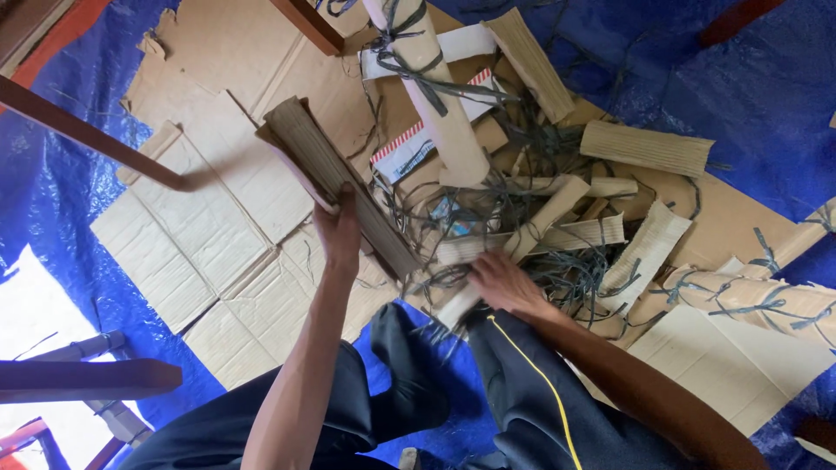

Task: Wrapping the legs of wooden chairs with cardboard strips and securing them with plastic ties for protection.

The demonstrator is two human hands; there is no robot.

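My left hand [338, 233] grips a thick folded stack of brown cardboard [326, 170] and holds it tilted above flattened boxes. My right hand [503, 283] reaches down into a heap of rolled cardboard pieces and dark straps [557, 261], its fingers closed around a pale cardboard roll [456, 305] near my knees. A long cardboard roll [440, 104] tied with dark strapping lies at the top of the heap.
Flattened cardboard sheets [200, 226] cover a blue tarp [749, 87]. Wooden furniture legs [96, 139] cross the upper left, and more wooden pieces [78, 379] sit at the lower left. A strapped roll [758, 300] lies at right. My dark-trousered legs [522, 392] fill the bottom.
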